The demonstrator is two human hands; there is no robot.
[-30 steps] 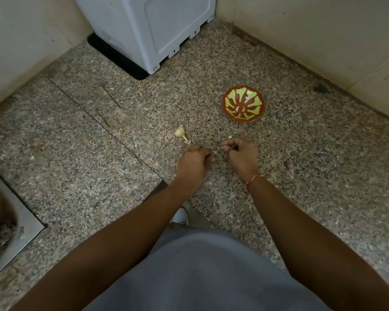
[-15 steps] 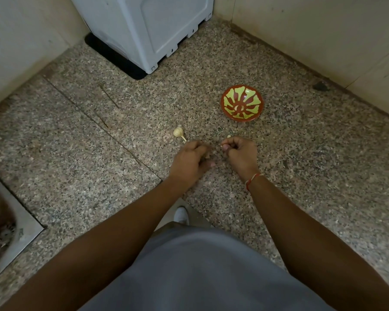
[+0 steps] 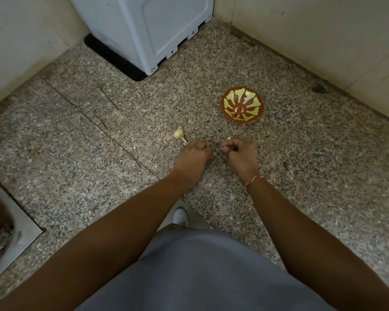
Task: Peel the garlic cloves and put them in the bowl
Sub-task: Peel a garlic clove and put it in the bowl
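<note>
On the speckled granite surface [image 3: 301,176], both hands worked close together near its middle, fingers curled inward. The left hand [image 3: 192,157] was closed into a loose fist, knuckles up; whether it held anything could not be told. The right hand [image 3: 241,154] had its thumb and fingers pinched together at their tips, apparently on something small, too hidden to name. A thin red-and-white thread band [image 3: 253,181] circled the right wrist.

A small pale garlic bulb with a short stem [image 3: 179,134] lay on the surface just beyond the left hand, its stem tip almost at the knuckles. A tiny pale garlic clove [image 3: 229,138] lay on the surface just beside the right hand's far edge. The round red bowl with a yellow-green sunburst pattern [image 3: 241,108] sat farther toward the back corner, apart from both hands; whether it held any cloves could not be told.

A white plastic appliance [image 3: 148,30] stood against the back wall, and a steel sink [image 3: 20,230] was set into the near left edge.
</note>
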